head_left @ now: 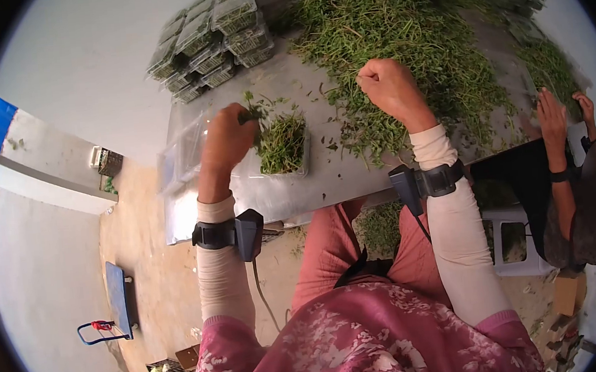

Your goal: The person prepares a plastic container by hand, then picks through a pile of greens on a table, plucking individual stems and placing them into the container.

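L hand [226,137] pinching herb sprig [255,112] over tray [282,145] — R hand [390,84] fisted in herb pile [404,21].

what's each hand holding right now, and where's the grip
Left hand pinches a small bunch of green herbs at the stems over the clear tray. Right hand: fist closed, contents unclear.

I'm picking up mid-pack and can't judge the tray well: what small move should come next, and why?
Probably lower the left hand and press its pinch of herbs into the clear tray. That hand already sits at the tray's edge gripping a sprig, and the tray looks only partly filled. The right hand is closed at the edge of the big herb pile, seemingly gathering more.
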A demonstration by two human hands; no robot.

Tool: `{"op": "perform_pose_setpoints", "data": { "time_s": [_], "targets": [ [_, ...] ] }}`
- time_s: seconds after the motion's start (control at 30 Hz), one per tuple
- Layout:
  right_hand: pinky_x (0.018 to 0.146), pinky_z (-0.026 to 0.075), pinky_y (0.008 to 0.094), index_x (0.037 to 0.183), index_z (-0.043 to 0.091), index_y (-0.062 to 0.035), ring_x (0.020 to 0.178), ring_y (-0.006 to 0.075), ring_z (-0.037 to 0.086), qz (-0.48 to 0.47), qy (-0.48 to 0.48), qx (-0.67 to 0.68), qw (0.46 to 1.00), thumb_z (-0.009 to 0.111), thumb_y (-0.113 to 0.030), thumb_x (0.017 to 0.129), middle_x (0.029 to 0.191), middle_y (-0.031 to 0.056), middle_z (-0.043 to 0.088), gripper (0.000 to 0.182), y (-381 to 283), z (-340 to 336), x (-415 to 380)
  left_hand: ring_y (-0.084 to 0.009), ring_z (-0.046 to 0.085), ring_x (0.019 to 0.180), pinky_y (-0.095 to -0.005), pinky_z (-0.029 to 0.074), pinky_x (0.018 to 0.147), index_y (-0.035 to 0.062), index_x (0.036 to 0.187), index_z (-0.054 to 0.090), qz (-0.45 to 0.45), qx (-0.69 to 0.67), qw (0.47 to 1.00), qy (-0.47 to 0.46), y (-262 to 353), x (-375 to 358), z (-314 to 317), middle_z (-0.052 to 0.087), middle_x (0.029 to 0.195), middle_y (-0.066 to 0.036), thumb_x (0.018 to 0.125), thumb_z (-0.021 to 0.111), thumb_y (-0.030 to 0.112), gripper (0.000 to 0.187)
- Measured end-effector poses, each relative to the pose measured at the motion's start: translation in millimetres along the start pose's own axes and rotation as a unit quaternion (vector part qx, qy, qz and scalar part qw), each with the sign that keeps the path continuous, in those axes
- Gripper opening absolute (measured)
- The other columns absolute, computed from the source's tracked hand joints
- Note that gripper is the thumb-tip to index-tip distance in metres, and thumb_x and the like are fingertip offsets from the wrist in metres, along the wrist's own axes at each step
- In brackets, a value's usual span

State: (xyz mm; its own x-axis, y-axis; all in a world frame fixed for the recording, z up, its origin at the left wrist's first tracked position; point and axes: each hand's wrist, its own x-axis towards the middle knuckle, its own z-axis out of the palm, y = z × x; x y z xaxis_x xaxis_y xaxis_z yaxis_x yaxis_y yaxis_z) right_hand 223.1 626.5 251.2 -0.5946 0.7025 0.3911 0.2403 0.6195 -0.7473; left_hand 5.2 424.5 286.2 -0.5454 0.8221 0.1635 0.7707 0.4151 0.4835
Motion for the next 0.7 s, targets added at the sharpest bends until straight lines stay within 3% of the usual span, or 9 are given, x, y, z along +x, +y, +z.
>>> {"op": "perform_pose_setpoints", "data": {
  "time_s": [0.03, 0.17, 0.27, 0.3, 0.5, 0.6, 0.63, 0.7],
  "targets": [
    [0.062, 0.048, 0.0316, 0.082, 0.066, 0.001, 0.063, 0.0169, 0.061, -0.001, -0.003, 0.0, 1.0, 0.065, -0.014, 0.082, 0.072, 0.0101, 0.066, 0.015, 0, 0, 0, -0.0271, 0.066, 0.061, -0.0384, 0.051, 0.061, -0.0054, 0.091, 0.065, 0.011, 0.026, 1.0, -0.014, -6, -1, 4, 0.065, 0.069, -0.02, 0.075, 0.067, 0.02, 0.03],
    [0.062, 0.048, 0.0314, 0.083, 0.067, 0.001, 0.063, 0.0167, 0.061, 0.004, -0.005, 0.002, 1.0, 0.064, -0.014, 0.081, 0.073, 0.0101, 0.067, 0.015, 2, 3, 1, -0.032, 0.067, 0.071, -0.0396, 0.052, 0.066, -0.0058, 0.091, 0.065, -0.086, 0.001, 0.995, -0.058, -7, -15, 9, 0.066, 0.072, -0.021, 0.075, 0.072, 0.025, 0.036],
    [0.062, 0.048, 0.0315, 0.084, 0.067, 0.0012, 0.064, 0.0168, 0.061, 0.005, -0.011, 0.001, 1.0, 0.064, -0.014, 0.081, 0.073, 0.01, 0.067, 0.015, 1, 2, -1, -0.0301, 0.068, 0.073, -0.0382, 0.052, 0.067, -0.0056, 0.094, 0.065, -0.015, 0.052, 0.998, 0.029, -27, -15, 4, 0.066, 0.073, -0.02, 0.075, 0.073, 0.025, 0.037],
    [0.062, 0.048, 0.0315, 0.084, 0.066, 0.0013, 0.064, 0.0168, 0.061, 0.002, -0.012, -0.001, 1.0, 0.064, -0.014, 0.081, 0.073, 0.0099, 0.067, 0.015, 1, 2, 0, -0.0294, 0.067, 0.071, -0.0375, 0.052, 0.067, -0.0044, 0.094, 0.065, -0.028, 0.037, 0.998, 0.042, -21, -16, -1, 0.066, 0.074, -0.018, 0.075, 0.073, 0.022, 0.034],
    [0.062, 0.048, 0.0315, 0.083, 0.066, 0.0016, 0.064, 0.0165, 0.061, 0.016, -0.027, 0.003, 0.999, 0.064, -0.013, 0.081, 0.072, 0.0096, 0.066, 0.015, -1, 3, 0, -0.033, 0.065, 0.073, -0.0376, 0.052, 0.068, -0.0029, 0.094, 0.064, 0.037, -0.032, 0.998, 0.029, 9, -22, 8, 0.066, 0.08, -0.02, 0.075, 0.072, 0.016, 0.028],
    [0.061, 0.048, 0.0313, 0.082, 0.066, 0.0015, 0.064, 0.0163, 0.061, 0.009, -0.024, -0.006, 1.0, 0.064, -0.013, 0.082, 0.072, 0.0093, 0.066, 0.015, 1, 2, 0, -0.0356, 0.064, 0.079, -0.0393, 0.051, 0.072, -0.0023, 0.096, 0.064, 0.076, -0.013, 0.997, 0.016, 2, -20, 27, 0.064, 0.085, -0.022, 0.075, 0.073, 0.016, 0.03],
    [0.061, 0.048, 0.0312, 0.082, 0.066, 0.0015, 0.063, 0.0163, 0.061, 0.004, -0.023, -0.009, 1.0, 0.064, -0.014, 0.082, 0.072, 0.0091, 0.066, 0.015, 2, 3, 0, -0.0406, 0.061, 0.083, -0.0432, 0.05, 0.076, -0.0021, 0.092, 0.063, 0.089, 0.017, 0.996, 0.025, -5, -20, 31, 0.062, 0.09, -0.025, 0.074, 0.07, 0.013, 0.025],
    [0.061, 0.047, 0.0312, 0.082, 0.066, 0.0014, 0.063, 0.0161, 0.06, 0.009, -0.029, -0.016, 0.999, 0.064, -0.014, 0.082, 0.071, 0.0089, 0.066, 0.015, 2, 3, 1, -0.0404, 0.061, 0.081, -0.0441, 0.05, 0.074, -0.0026, 0.093, 0.063, 0.101, 0.101, 0.989, 0.031, -16, -19, 38, 0.063, 0.085, -0.024, 0.075, 0.067, 0.012, 0.024]
  ]
}}
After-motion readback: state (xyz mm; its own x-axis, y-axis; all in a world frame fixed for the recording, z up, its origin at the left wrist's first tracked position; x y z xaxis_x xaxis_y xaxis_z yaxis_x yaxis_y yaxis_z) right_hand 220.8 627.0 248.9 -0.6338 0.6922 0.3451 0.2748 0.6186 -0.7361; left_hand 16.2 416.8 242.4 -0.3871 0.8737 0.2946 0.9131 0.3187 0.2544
